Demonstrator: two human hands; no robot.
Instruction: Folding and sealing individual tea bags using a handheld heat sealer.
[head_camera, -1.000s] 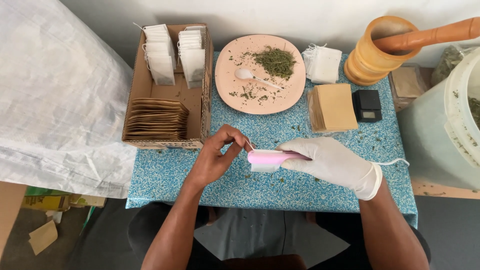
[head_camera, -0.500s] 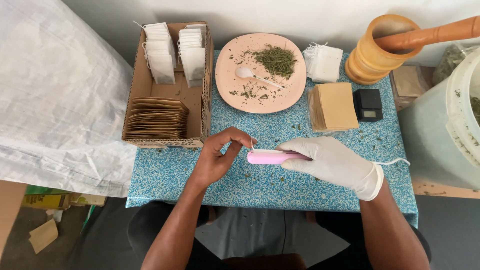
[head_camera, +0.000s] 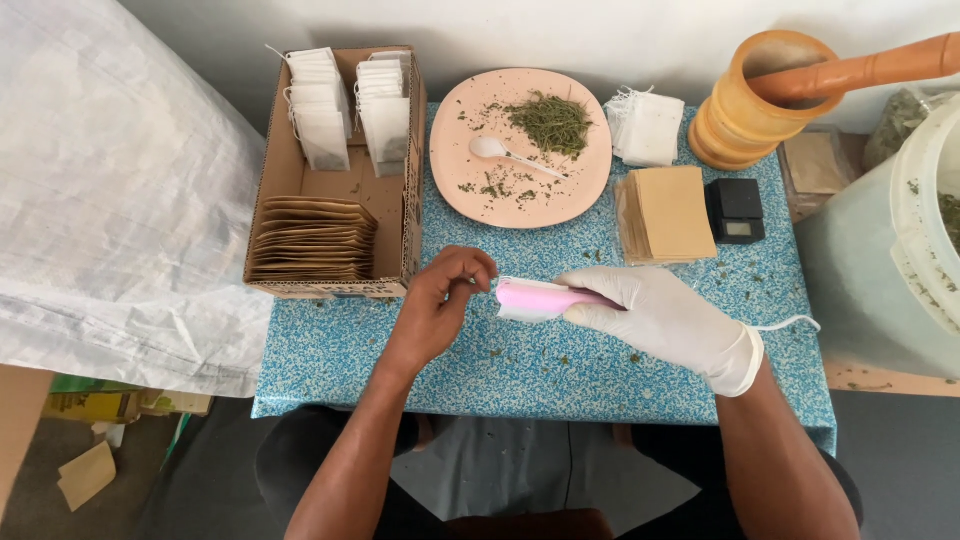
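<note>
Pink slim plastic sealer tool (head_camera: 545, 297) is lying horizontally just above the blue speckled tabletop (head_camera: 520, 365), gripped at its right end by the white-gloved right hand (head_camera: 665, 315), fingers wrapping closed around it. Bare left hand (head_camera: 440, 305) is pinching at the tool's left tip, fingers curled together; whatever it is pinching is too small to tell. Peach round plate (head_camera: 455, 175) with dried green herbs (head_camera: 550, 122) is sitting behind, cardboard box (head_camera: 268, 195) to the left.
</note>
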